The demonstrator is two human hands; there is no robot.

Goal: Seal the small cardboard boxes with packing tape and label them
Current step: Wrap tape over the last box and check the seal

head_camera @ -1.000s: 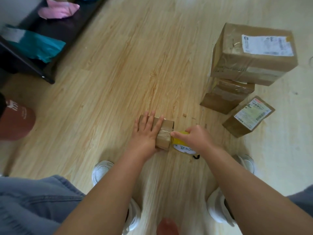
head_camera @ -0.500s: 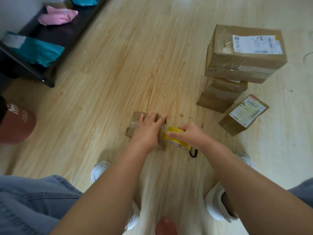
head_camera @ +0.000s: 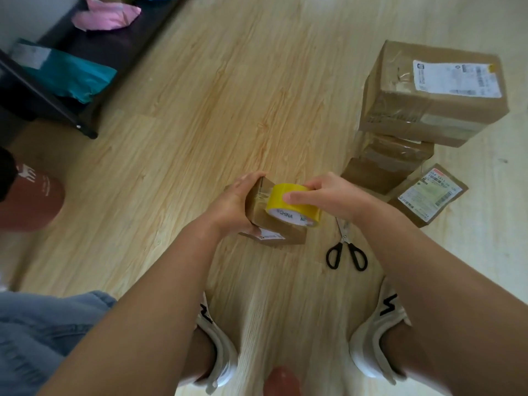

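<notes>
Small cardboard box [head_camera: 257, 210], closed, is gripped by the left hand [head_camera: 228, 204] while the right hand [head_camera: 328, 195] pinches the yellow tape roll [head_camera: 275, 198] against it.

Your small cardboard box [head_camera: 267, 217] sits tilted, white label [head_camera: 271, 237] low (partly hidden); yellow tape roll [head_camera: 291, 207] touches its top.

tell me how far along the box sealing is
Done: the big box and flat box at right carry labels. In hand: the left hand grips a small box while the right hand holds the yellow tape roll against it; a label shows on it. Left, probably: finish the wrap and cut with the scissors.
</notes>
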